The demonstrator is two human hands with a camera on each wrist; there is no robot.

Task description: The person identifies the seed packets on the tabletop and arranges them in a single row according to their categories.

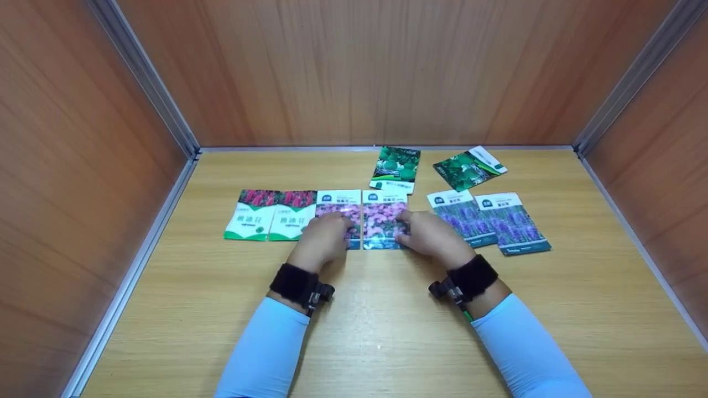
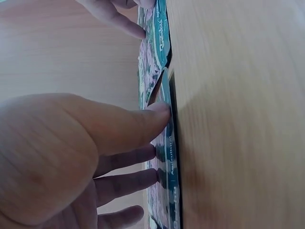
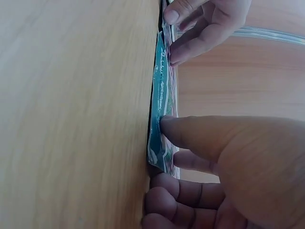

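Observation:
Two seed packets with pink flowers lie side by side on the table. My left hand [image 1: 325, 237] covers part of the left pink-flower packet [image 1: 338, 198]; in the left wrist view its thumb rests on the packet's teal lower band, and its fingers touch the printed face. The right hand [image 1: 434, 235] is at the right edge of the other pink-flower packet [image 1: 381, 221]. In the right wrist view, this thumb presses the packet's teal band [image 3: 158, 95], with the index finger farther up the face and the other fingers bent beside the corner.
Two white-and-green seed packets with red flowers [image 1: 251, 215] adjoin the row on the left. Two purple-flower packets [image 1: 511, 224] lie slanted to the right. Behind are two green packets [image 1: 395, 166], [image 1: 464, 170] near the back wooden wall [image 1: 376, 72]. Wooden walls also stand left and right.

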